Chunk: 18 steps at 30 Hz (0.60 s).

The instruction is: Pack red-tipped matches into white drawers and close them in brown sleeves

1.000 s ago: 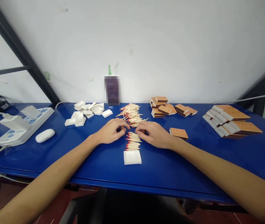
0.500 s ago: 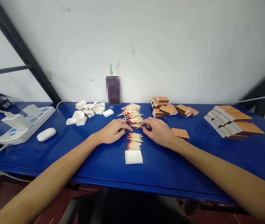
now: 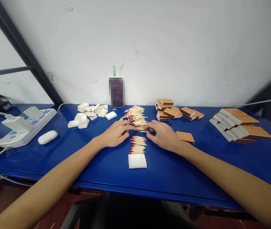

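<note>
Clock centred on the small rows of matches (image 3: pixel 138 145); 12 = toward the wall (image 3: pixel 188 60). Step in hand, prob.: separating a few sticks from the near edge of the match pile (image 3: pixel 136 114), which lies at 12, w/ the small rows just short of it, red heads mostly toward 9.

L hand (image 3: pixel 117 133) at 10: forefinger stretched along the pile's near edge by the heads, thumb well apart, nothing seen gripped. R hand (image 3: pixel 160 134) at 2: thumb & forefinger part-bent w/ a slim gap, tips by the plain stick ends; can't tell if a match is held. Next move prob. calls for light, even contact at both ends, sticks kept parallel & the rest of the pile undisturbed.

Edges/room: white tray (image 3: pixel 137 161) sits just beside the rows at 6, desk edge (image 3: pixel 116 188) beyond it. Blue desk shows btwn tray & each forearm, approx 4–5 and 7–8, so room to slide there. Tighter up top: heap of white trays (image 3: pixel 91 114) at 10, heap of orange boxes (image 3: pixel 167 112) at 1. Single box (image 3: pixel 185 137), nearly 3, is right by the R wrist; poss. snag if that arm swings out. Earbud case (image 3: pixel 47 137) at 9, well apart.
</note>
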Each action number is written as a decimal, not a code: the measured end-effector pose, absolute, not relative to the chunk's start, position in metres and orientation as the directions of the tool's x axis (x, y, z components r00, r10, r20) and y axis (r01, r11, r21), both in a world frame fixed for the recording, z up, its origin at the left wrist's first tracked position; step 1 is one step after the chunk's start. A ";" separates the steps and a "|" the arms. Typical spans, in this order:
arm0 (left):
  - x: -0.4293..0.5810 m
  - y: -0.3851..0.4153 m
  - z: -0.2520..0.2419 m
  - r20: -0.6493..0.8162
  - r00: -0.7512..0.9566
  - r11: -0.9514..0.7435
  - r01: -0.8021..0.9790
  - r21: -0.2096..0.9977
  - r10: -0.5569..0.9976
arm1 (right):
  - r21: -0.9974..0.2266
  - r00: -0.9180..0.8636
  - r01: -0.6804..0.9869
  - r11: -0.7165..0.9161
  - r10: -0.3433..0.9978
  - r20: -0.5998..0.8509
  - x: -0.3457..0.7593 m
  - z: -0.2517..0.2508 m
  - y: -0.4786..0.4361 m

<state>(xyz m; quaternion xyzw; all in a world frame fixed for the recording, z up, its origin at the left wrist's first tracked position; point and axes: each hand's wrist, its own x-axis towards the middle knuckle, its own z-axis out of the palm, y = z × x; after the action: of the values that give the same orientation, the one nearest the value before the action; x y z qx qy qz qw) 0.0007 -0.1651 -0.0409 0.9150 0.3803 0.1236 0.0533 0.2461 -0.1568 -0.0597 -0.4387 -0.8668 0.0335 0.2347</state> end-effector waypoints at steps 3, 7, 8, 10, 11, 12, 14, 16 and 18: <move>0.000 -0.165 -0.041 0.182 0.685 -0.709 0.678 0.194 0.705 | -0.256 -0.520 0.737 0.625 0.767 0.377 0.246 -0.061 -0.156; 0.000 -0.165 -0.042 0.183 0.678 -0.702 0.680 0.211 0.712 | -0.254 -0.525 0.737 0.627 0.767 0.370 0.246 -0.061 -0.156; 0.000 -0.165 -0.042 0.183 0.676 -0.701 0.682 0.210 0.713 | -0.255 -0.523 0.738 0.625 0.768 0.369 0.246 -0.061 -0.156; 0.000 -0.165 -0.042 0.185 0.672 -0.697 0.687 0.206 0.717 | -0.264 -0.519 0.737 0.622 0.771 0.368 0.246 -0.060 -0.156; 0.000 -0.165 -0.042 0.188 0.670 -0.696 0.688 0.205 0.718 | -0.271 -0.516 0.735 0.621 0.773 0.369 0.246 -0.060 -0.156; 0.000 -0.165 -0.042 0.194 0.666 -0.694 0.690 0.205 0.720 | -0.279 -0.515 0.732 0.621 0.773 0.370 0.246 -0.060 -0.156; 0.000 -0.165 -0.041 0.208 0.656 -0.689 0.695 0.206 0.725 | -0.290 -0.516 0.726 0.623 0.773 0.369 0.246 -0.060 -0.156; 0.001 -0.165 -0.041 0.221 0.648 -0.684 0.699 0.206 0.729 | -0.291 -0.517 0.725 0.625 0.772 0.370 0.246 -0.060 -0.155; 0.001 -0.165 -0.040 0.226 0.644 -0.682 0.702 0.204 0.731 | -0.292 -0.513 0.726 0.623 0.772 0.375 0.246 -0.060 -0.155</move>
<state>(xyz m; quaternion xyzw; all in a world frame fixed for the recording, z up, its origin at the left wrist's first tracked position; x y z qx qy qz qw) 0.0014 -0.1652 -0.0404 0.9053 0.3958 0.1461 0.0490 0.2461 -0.1554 -0.0600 -0.4313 -0.8683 0.0487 0.2399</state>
